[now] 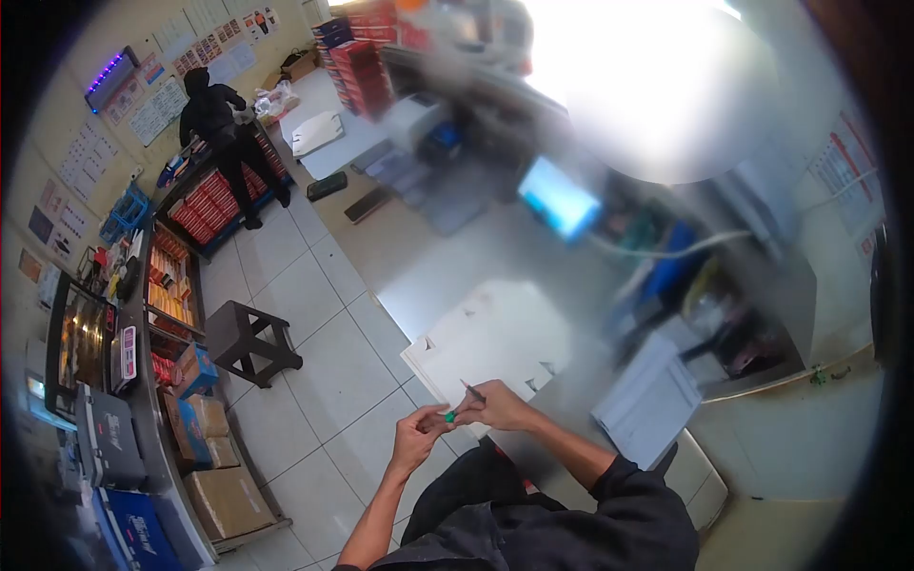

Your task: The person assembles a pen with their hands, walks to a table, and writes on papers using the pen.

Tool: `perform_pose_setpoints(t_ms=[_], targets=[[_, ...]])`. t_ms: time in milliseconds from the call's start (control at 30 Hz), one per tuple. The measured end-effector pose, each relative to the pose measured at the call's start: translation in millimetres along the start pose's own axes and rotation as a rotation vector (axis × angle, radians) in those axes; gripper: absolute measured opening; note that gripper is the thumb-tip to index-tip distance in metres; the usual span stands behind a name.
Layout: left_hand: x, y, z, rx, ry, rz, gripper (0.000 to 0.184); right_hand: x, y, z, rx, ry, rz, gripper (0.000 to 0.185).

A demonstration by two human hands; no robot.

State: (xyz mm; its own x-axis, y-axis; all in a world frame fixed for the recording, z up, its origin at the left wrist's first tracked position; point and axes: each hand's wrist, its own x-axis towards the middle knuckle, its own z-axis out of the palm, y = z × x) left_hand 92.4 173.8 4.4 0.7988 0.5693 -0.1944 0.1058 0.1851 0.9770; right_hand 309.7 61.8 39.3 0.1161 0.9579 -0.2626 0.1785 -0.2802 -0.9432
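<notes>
My left hand (417, 438) and my right hand (500, 407) meet in front of my body, fingertips almost touching. Pinched in the left fingers is a small green piece (449, 417); its kind is too small to make out, and the right fingertips are close against it. A thin dark pen-like stick (471, 390) pokes up from my closed right hand, its lower part hidden by the fingers. Just beyond both hands, large white paper sheets (495, 333) with small dark cut-like marks lie on the desk.
A bright screen (560, 198) and a clipped stack of papers (647, 400) are on the desk. A dark plastic stool (252, 343) stands on the tiled floor. Shelves with cardboard boxes (228, 500) line the left. Another person (224, 124) stands at the far counter.
</notes>
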Motion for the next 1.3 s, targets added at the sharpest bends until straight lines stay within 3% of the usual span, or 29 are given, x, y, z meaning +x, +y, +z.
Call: perform_pose_setpoints(t_ms=[67, 133, 233, 300, 367, 433, 500, 567, 633, 700, 767, 867, 900, 933, 967, 1033, 1100, 1200, 1300], targets=[[24, 12, 15, 0.03, -0.031, -0.057, 0.052, 7, 20, -23, 0.035, 0.049, -0.023, 0.021], [41, 28, 43, 0.297, 0.076, -0.073, 0.061, 12, 40, -53, 0.045, 0.229, -0.069, 0.026], [49, 13, 47, 0.363, 0.019, -0.02, 0.063, 31, 132, -146, -0.332, 0.717, 0.159, 0.026], [43, -9, 36, 0.346, 0.001, -0.068, 0.055, 44, 226, -223, -0.588, 0.958, 0.115, 0.019], [26, -35, 20, 0.378, 0.011, -0.151, 0.046, 48, 251, -278, -0.751, 1.155, 0.128, 0.017], [10, -45, 11, 0.385, 0.029, -0.193, 0.043, 58, 260, -321, -0.769, 1.156, 0.306, 0.019], [-7, -51, 2, 0.392, 0.059, -0.237, 0.04, 73, 319, -353, -0.818, 1.162, 0.358, 0.023], [-19, -58, -4, 0.377, 0.139, -0.29, 0.038, 84, 330, -359, -0.874, 1.17, 0.394, 0.027], [-29, -60, -5, 0.357, 0.192, -0.293, 0.039, 81, 298, -358, -0.699, 1.18, 0.542, 0.036], [-45, -64, -5, 0.342, 0.243, -0.304, 0.04, 72, 253, -326, -0.644, 1.242, 0.552, 0.038], [-54, -75, -1, 0.224, 0.393, -0.168, 0.028, 59, 227, -286, -0.572, 1.321, 0.528, 0.043], [-74, -60, 6, 0.128, 0.588, -0.328, 0.024, 57, 174, -176, -0.433, 0.929, 0.23, 0.048], [-81, -61, 5, 0.117, 0.61, -0.329, 0.024, 57, 148, -128, -0.153, 0.803, 0.04, 0.05], [-87, -64, 0, 0.089, 0.661, -0.252, 0.03, 53, 102, -87, 0.271, 0.516, 0.102, 0.047], [-96, -61, -7, 0.064, 0.734, -0.168, 0.038, 44, 41, -40, 0.549, 0.383, 0.113, 0.041], [-114, -37, -13, -0.028, 0.836, -0.025, 0.042, 39, -15, 40, 0.617, -0.038, -0.02, 0.036], [-149, -8, -23, -0.101, 0.886, 0.158, 0.034, 21, -78, 117, 0.706, -0.332, -0.029, 0.032], [-227, 31, -40, -0.025, 1.064, 0.421, 0.02, -5, -131, 210, 0.554, -0.709, 0.008, 0.019], [-347, 53, -44, 0.064, 1.218, 0.563, 0.032, -52, -166, 315, 0.396, -0.891, -0.109, 0.023]])
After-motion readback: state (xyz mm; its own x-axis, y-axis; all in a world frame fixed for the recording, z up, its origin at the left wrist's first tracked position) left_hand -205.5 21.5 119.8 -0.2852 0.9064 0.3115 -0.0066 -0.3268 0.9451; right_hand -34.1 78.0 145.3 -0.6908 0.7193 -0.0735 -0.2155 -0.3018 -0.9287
